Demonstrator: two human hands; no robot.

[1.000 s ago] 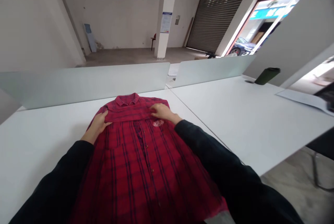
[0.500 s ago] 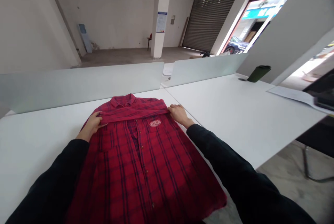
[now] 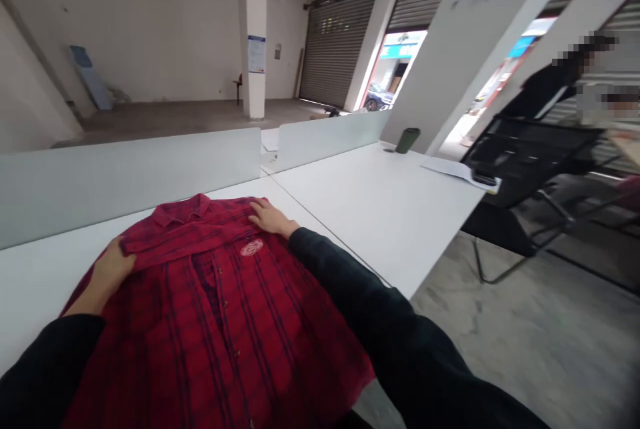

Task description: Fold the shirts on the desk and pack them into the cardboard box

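Fingers [image 3: 257,208] of the right hand [image 3: 271,217] were laid on the cloth, loosely spread, by one shoulder. There one end of a folded band [image 3: 185,242] (a sleeve, most likely) was covered. The other end was touched by the left hand [image 3: 107,275]; its thumb was set apart from the fingers, but whether cloth was pinched underneath could not be told.

Step in hand, as judged: band across the chest being straightened and flattened. Light, even pressure toward both ends was called for, then a straight lift, so the band would not be dragged.

Further out: red checked shirt [image 3: 280,322] was spread front up on the desk [image 3: 345,195], collar [image 3: 183,209] toward the frosted partition [image 3: 150,165], front gaping below the band. Round emblem [image 3: 251,247] was left uncovered. Beyond, papers [image 3: 445,167] and a green container [image 3: 409,140] were seen, well apart from the shirt.
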